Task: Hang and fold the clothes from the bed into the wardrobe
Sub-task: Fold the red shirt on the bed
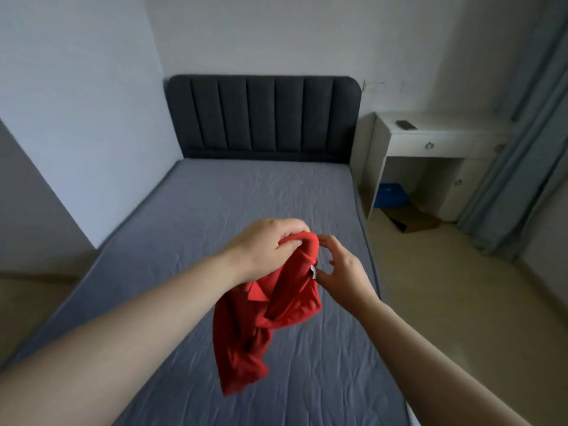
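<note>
A red collared shirt (255,321) hangs bunched in the air above the bed (215,204), which has a grey-blue sheet. My left hand (264,247) grips the shirt's top fold, fingers curled over the fabric. My right hand (341,272) is just to the right of it, thumb and fingers curved around the edge of the cloth near a small white label; whether it pinches the cloth is unclear. The shirt's lower part dangles free over the mattress. No wardrobe is in view.
A dark padded headboard (264,115) stands at the far end of the bed. To the right is a white desk (430,139) with a dark phone (405,125) on top and a blue box (392,195) underneath. Grey curtains (522,149) hang at the far right.
</note>
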